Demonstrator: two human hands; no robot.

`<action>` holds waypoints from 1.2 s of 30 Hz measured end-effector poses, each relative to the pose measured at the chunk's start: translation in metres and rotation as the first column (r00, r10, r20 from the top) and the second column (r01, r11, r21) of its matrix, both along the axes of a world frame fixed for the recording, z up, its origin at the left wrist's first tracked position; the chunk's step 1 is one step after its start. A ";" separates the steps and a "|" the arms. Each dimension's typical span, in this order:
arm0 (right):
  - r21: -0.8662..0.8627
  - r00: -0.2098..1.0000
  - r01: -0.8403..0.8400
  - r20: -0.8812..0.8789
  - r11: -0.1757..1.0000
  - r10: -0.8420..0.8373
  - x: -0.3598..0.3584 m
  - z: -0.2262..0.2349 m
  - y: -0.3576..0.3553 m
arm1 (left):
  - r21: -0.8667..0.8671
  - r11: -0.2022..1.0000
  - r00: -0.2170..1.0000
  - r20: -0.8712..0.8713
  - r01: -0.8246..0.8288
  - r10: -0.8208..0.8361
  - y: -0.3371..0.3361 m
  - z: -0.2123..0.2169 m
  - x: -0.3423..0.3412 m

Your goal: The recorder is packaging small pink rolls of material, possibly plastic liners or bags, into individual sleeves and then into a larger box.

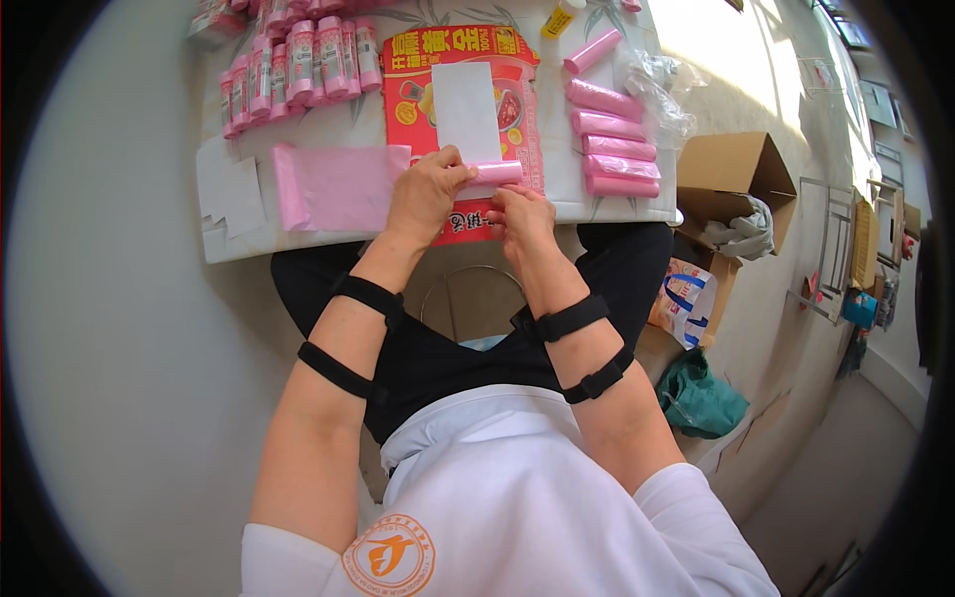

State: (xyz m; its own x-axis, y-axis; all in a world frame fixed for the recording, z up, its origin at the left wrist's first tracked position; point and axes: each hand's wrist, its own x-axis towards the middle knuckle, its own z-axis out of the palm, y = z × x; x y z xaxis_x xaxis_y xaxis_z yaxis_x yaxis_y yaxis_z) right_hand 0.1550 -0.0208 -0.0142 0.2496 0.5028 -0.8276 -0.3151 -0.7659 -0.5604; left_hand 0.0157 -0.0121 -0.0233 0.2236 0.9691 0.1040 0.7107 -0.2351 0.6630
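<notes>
My left hand (430, 191) grips the left end of a pink plastic bag roll (495, 173), its thumb and fingers closed over it. The roll lies across the lower part of a white paper sheet (466, 104), which rests on a red printed cardboard sheet (529, 119). Just below the roll's right end is my right hand (525, 217), its fingertips pinched together; what they hold, if anything, is too small to make out. A flat pink plastic sheet (333, 187) extends left from beside my left hand.
Several bare pink rolls (622, 167) lie in a column at the right, beside crumpled clear plastic (662, 95). Labelled pink rolls (298, 70) are piled at the far left. White paper pieces (229, 189) lie at the table's left edge. An open cardboard box (731, 169) stands right of the table.
</notes>
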 end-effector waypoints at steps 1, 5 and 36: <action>0.005 0.995 -0.024 0.097 1.000 0.023 -0.001 0.001 -0.001 | 0.016 1.000 1.000 -0.001 0.002 -0.002 0.000 0.000 0.000; 0.034 0.997 -0.016 0.074 0.999 0.013 -0.005 0.006 -0.002 | 0.054 0.999 1.000 -0.028 0.009 -0.008 0.001 0.001 0.001; -0.066 0.782 0.390 -0.503 0.918 -0.368 0.004 -0.011 -0.004 | 0.128 0.985 0.990 0.075 0.112 -0.122 -0.002 0.004 -0.008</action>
